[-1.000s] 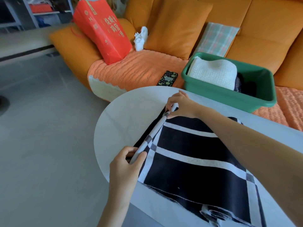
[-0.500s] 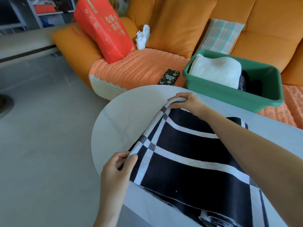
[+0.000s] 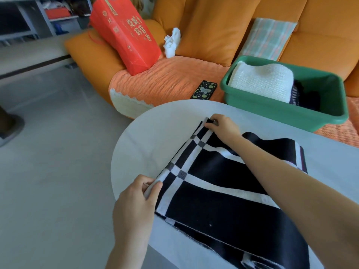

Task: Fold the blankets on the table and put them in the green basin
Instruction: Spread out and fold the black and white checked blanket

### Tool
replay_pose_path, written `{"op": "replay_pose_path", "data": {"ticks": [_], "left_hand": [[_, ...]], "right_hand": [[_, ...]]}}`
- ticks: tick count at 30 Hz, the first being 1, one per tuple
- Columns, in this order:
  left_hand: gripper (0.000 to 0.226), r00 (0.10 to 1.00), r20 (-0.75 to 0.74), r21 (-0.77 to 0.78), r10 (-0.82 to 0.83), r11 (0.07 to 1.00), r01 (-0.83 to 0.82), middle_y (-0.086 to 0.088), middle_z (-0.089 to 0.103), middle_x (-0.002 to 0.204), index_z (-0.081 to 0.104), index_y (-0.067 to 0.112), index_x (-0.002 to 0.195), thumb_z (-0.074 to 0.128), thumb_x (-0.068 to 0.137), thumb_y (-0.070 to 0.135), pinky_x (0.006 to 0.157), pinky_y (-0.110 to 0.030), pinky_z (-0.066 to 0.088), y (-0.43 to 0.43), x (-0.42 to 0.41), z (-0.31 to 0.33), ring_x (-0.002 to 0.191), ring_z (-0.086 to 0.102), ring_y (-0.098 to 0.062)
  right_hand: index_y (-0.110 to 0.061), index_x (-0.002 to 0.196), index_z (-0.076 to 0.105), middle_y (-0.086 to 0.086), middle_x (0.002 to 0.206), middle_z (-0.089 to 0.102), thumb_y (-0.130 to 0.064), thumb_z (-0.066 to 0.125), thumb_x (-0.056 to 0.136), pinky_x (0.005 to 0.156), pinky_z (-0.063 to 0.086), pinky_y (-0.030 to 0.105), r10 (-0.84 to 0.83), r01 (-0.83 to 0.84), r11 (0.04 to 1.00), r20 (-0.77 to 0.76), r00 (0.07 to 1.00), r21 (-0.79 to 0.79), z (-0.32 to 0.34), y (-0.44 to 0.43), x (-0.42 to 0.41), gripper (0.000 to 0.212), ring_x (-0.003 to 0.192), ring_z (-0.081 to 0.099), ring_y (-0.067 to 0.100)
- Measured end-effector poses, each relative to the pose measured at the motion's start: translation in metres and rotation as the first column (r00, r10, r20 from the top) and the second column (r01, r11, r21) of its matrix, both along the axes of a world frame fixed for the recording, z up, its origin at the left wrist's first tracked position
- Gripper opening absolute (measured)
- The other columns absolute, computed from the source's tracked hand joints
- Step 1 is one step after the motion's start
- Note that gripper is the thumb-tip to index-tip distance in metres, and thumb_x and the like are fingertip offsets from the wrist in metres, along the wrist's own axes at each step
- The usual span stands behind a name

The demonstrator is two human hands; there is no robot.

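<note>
**Head camera: blanket (image 3: 223, 200) gripped at two corners**

Head view: the black-and-white blanket lies spread on the white table (image 3: 147, 140). The left hand (image 3: 136, 200) pinches its near corner between thumb and curled fingers. The right hand (image 3: 223, 127) pinches the far corner. Beyond the table, the green basin (image 3: 272, 111) holds a folded white blanket (image 3: 262, 82).

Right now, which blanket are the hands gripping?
The black-and-white checked blanket on the table; the white knit blanket sits untouched in the green basin.
</note>
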State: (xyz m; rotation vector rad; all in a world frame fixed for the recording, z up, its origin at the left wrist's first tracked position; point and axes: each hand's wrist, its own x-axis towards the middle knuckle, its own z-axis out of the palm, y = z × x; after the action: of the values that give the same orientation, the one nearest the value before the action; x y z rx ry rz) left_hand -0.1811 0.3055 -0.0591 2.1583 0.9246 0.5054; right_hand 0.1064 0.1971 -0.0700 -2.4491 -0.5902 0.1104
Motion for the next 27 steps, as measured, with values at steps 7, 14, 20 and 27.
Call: {"op": "replay_pose_path", "data": {"ticks": [7,14,20,27], "left_hand": [[0.020,0.994,-0.101,0.185,-0.028,0.982,0.047,0.008,0.056,0.079,0.059,0.024,0.099,0.062,0.084,0.037,0.057,-0.028,0.040,0.001,-0.003,-0.018,0.077,0.053,-0.018],[0.028,0.934,0.026,0.424,-0.357,0.850,0.313,-0.006,0.058,0.124,0.064,0.012,0.115,0.063,0.087,0.011,0.094,-0.034,0.036,-0.007,0.041,-0.008,0.119,0.051,-0.028],[0.059,0.770,-0.344,0.509,-0.538,0.582,0.634,-0.011,0.047,0.141,0.050,0.011,0.133,0.021,0.095,0.045,0.105,-0.046,0.035,-0.027,0.088,-0.045,0.132,0.041,-0.028],[0.060,0.791,-0.371,0.557,-0.486,0.565,0.609,-0.008,0.040,0.146,0.045,0.015,0.138,0.018,0.096,0.048,0.106,-0.046,0.033,-0.027,0.089,-0.052,0.134,0.038,-0.026]], "right_hand": [[-0.011,0.103,0.061,0.004,0.090,0.057,-0.038,0.056,0.091,0.066,0.037,0.031,0.007,0.019,0.988,0.163,0.987,-0.155,-0.003,0.000,-0.003,0.029,0.090,0.053,0.024],[-0.011,0.132,0.050,0.009,0.141,0.043,-0.036,0.044,0.098,0.107,0.027,0.035,0.037,0.022,0.990,0.404,0.914,-0.141,0.008,-0.017,-0.027,0.042,0.130,0.037,0.027],[-0.024,0.151,0.014,0.001,0.159,0.002,-0.055,0.027,0.096,0.119,0.000,0.036,0.169,-0.080,0.918,0.199,0.965,-0.388,-0.001,-0.067,-0.086,0.064,0.147,0.001,0.018],[-0.024,0.151,-0.002,0.001,0.159,-0.001,-0.070,0.004,0.082,0.119,-0.007,0.036,0.145,-0.060,0.897,0.162,0.976,-0.438,-0.023,-0.074,-0.088,0.083,0.146,-0.006,0.016]]}}
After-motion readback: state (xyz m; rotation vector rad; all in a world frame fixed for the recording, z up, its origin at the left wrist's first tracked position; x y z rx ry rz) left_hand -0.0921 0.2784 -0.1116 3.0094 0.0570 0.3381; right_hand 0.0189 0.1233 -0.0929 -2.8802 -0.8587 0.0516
